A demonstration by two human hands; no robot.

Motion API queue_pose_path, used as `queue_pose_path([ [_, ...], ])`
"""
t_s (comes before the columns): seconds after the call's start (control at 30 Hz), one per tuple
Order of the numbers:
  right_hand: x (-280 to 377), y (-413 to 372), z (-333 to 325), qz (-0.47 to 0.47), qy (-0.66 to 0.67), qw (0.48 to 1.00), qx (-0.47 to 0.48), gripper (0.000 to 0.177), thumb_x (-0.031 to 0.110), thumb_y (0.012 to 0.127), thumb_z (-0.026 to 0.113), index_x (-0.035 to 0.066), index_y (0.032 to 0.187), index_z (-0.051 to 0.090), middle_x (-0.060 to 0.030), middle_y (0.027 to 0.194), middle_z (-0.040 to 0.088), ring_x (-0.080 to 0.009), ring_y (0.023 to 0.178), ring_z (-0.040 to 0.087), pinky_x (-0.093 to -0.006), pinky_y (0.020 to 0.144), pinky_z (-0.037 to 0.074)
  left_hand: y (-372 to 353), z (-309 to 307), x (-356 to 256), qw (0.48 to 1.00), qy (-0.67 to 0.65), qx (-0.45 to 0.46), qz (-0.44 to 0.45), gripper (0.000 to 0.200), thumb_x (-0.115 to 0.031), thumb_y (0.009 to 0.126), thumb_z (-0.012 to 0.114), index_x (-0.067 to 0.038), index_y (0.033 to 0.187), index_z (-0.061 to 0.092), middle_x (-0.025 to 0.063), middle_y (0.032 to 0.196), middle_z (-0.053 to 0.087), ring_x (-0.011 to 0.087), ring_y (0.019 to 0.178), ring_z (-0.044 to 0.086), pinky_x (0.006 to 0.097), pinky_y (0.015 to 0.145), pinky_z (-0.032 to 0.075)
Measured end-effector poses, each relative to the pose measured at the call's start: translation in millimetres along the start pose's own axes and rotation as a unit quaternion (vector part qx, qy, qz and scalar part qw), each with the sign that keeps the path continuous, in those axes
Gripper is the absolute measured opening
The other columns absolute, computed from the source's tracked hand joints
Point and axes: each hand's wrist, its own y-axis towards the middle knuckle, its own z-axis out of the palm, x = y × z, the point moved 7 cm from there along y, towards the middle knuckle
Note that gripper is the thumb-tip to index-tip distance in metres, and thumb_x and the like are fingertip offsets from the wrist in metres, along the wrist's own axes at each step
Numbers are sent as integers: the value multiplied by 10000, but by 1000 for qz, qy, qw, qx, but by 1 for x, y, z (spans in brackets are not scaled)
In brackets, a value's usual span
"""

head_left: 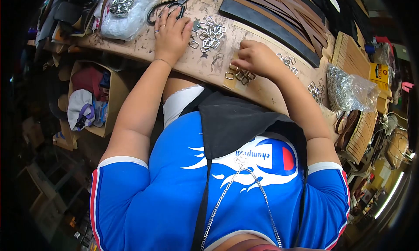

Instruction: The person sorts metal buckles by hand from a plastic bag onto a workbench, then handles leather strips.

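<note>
My left hand (171, 37) lies flat on the worktable, fingers stretched out, beside the black-handled scissors (174, 7). To its right is a loose pile of silver rectangular metal rings (211, 33). My right hand (255, 58) is closed, its fingers curled over a small group of darker, bronze-looking rectangular rings (240, 75) near the table's front edge. Whatever its fingertips may hold is hidden. More silver rings (288, 62) lie partly behind my right wrist, and another group of rings (316, 90) sits farther right.
Brown leather strips (283, 15) lie on a black board (257, 26) at the back. A plastic bag of metal pieces (349, 88) stands at the right, a clear plastic bag (126, 17) at the left. Below the table's left side is a cardboard box (114, 103) with cloth items.
</note>
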Motion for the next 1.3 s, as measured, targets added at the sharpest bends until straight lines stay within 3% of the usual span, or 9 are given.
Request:
queue_pose_path([
  [0.2, 8, 41, -10, 4, 27, 981, -193, 231, 285, 896, 723, 55, 904, 702, -114, 915, 641, -336, 854, 650, -430, 757, 533, -1, 4, 5, 1000, -13, -9, 0, 301, -389, 997, 582, -161, 1119, 736, 80, 1435, 571, 345, 1438, 389, 518, 1215, 228],
  [0.6, -21, 22, -6, 145, 68, 977, -138, 163, 179, 877, 646, 45, 929, 722, -146, 969, 664, -355, 946, 657, -441, 850, 534, -1, 3, 4, 1000, -4, 4, -10, 289, -372, 1004, 583, -164, 1132, 738, 74, 1460, 560, 355, 1443, 389, 497, 1204, 258],
  [0.67, -21, 17, 3, 92, 26, 995, -29, 176, 204, 877, 705, 42, 945, 709, -136, 998, 672, -340, 926, 660, -415, 816, 532, 0, 2, 4, 1000, -5, 0, -6, 287, -373, 1003, 585, -167, 1131, 739, 73, 1456, 563, 354, 1443, 390, 497, 1203, 258],
  [0.77, -4, 23, -7, 93, 7, 995, -22, 167, 183, 867, 711, 52, 971, 707, -129, 993, 670, -336, 930, 659, -420, 823, 533, -1, 2, 2, 1000, -3, -2, -4, 283, -373, 1002, 588, -170, 1129, 740, 73, 1447, 571, 352, 1445, 389, 496, 1201, 260],
  [0.8, 1, 27, -4, 94, 6, 995, -23, 167, 183, 867, 711, 52, 971, 707, -129, 993, 670, -336, 930, 659, -420, 823, 533, 0, 1, 2, 1000, 0, -1, -5, 280, -372, 1002, 591, -172, 1128, 740, 74, 1442, 576, 351, 1447, 387, 494, 1201, 260],
  [0.9, 33, 44, -5, -65, 22, 988, -140, 144, 148, 882, 694, 62, 997, 701, -107, 974, 658, -339, 930, 650, -430, 825, 534, 0, 2, 3, 1000, 3, -6, -2, 277, -372, 999, 596, -172, 1122, 743, 77, 1435, 581, 351, 1451, 383, 493, 1201, 260],
  [1.13, 27, 35, 7, -88, -2, 985, -149, 92, 111, 861, 674, 51, 930, 671, -125, 928, 636, -350, 892, 634, -453, 786, 530, -1, 0, 3, 1000, -13, -10, -8, 276, -366, 1002, 593, -164, 1110, 746, 80, 1434, 581, 354, 1451, 382, 489, 1206, 254],
  [1.23, 29, 28, 3, -102, -34, 988, -113, 73, 99, 840, 665, 41, 881, 646, -135, 913, 629, -356, 881, 634, -458, 772, 531, -1, 1, 2, 1000, -11, -9, -5, 280, -363, 1005, 587, -157, 1106, 747, 82, 1436, 580, 354, 1446, 387, 488, 1210, 249],
  [1.3, 29, 26, 10, -76, -37, 996, 14, 77, 88, 819, 652, 33, 869, 629, -136, 904, 627, -363, 877, 630, -460, 768, 531, -1, 1, 3, 1000, -10, -17, 1, 289, -365, 1008, 579, -151, 1102, 748, 82, 1438, 579, 353, 1440, 391, 488, 1213, 246],
])
